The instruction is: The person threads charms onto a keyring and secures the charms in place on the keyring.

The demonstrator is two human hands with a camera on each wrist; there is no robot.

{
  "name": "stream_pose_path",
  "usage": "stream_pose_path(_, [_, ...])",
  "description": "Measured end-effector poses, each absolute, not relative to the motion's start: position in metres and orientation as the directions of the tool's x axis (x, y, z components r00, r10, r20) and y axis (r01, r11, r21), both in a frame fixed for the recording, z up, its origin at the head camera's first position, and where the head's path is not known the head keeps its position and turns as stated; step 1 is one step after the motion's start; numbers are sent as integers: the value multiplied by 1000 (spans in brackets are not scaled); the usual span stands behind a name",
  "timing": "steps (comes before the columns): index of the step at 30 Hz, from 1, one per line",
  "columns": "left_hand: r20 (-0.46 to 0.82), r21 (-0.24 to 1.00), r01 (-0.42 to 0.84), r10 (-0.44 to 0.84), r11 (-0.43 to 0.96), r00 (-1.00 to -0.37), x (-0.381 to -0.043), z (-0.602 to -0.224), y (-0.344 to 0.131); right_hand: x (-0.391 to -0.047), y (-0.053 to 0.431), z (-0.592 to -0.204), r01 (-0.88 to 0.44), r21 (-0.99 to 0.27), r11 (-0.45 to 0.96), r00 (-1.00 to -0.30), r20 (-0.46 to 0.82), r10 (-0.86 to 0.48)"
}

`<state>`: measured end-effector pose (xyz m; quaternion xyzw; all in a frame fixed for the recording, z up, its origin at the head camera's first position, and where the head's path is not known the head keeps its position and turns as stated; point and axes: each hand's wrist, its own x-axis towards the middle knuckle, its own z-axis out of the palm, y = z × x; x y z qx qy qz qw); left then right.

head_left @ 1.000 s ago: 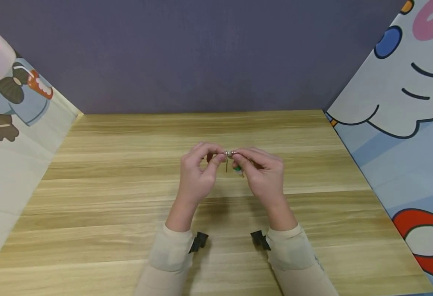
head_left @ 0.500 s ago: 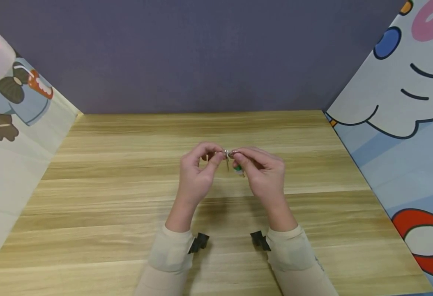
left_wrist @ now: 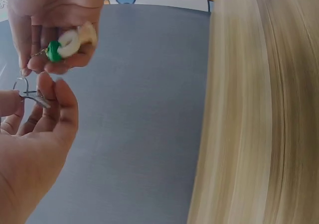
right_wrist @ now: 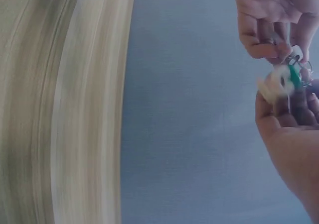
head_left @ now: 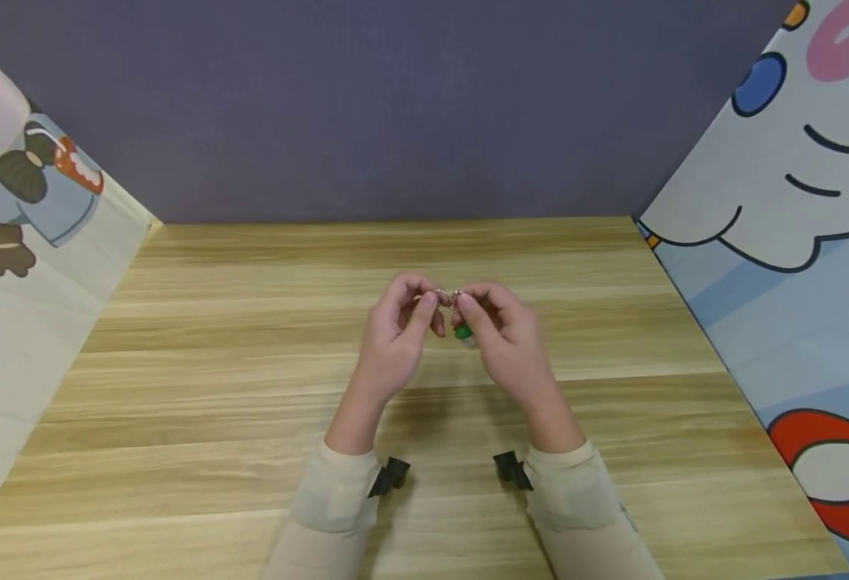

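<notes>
In the head view my left hand (head_left: 394,342) and right hand (head_left: 509,342) meet fingertip to fingertip above the table. The left thumb and fingers pinch a small flat silver key (left_wrist: 37,100), partly covered by them. A thin metal ring (left_wrist: 23,83) spans the narrow gap between the hands. With thumb and index finger, the right hand pinches the keychain at its ring end. Its charm, a green bead (left_wrist: 54,51) with a cream-coloured ring-shaped piece (left_wrist: 70,44), hangs by a fine chain against the right hand's curled fingers. In the right wrist view the charm is blurred.
Under both hands lies a wood-grain table (head_left: 214,362). A dark grey-blue panel (head_left: 395,113) rises behind it, and cartoon-printed panels flank the left (head_left: 26,322) and right (head_left: 772,322). Black wrist mounts (head_left: 390,476) sit on the cream sleeves (head_left: 333,491).
The hands have shifted slightly up, with fingers regripping at the ring. The thin metal piece that hung below the left fingertips no longer shows there. More of the green bead is visible.
</notes>
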<state>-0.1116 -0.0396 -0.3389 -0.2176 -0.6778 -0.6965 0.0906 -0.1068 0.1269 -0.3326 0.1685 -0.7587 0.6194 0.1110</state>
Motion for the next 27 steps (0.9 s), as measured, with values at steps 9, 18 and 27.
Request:
stream_pose_path(9, [267, 961, 275, 194, 17, -944, -113, -337, -52, -109, 134, -333, -277, -926, 255, -945, 215, -247])
stream_pose_path(18, [163, 954, 218, 256, 205, -953, -117, -334, -78, -113, 150, -331, -307, -850, 429, -932, 178, -315])
stream_pose_path(27, [171, 814, 312, 311, 490, -935, -123, -338, -87, -119, 161, -327, -481, -594, 644, -873, 263, -410])
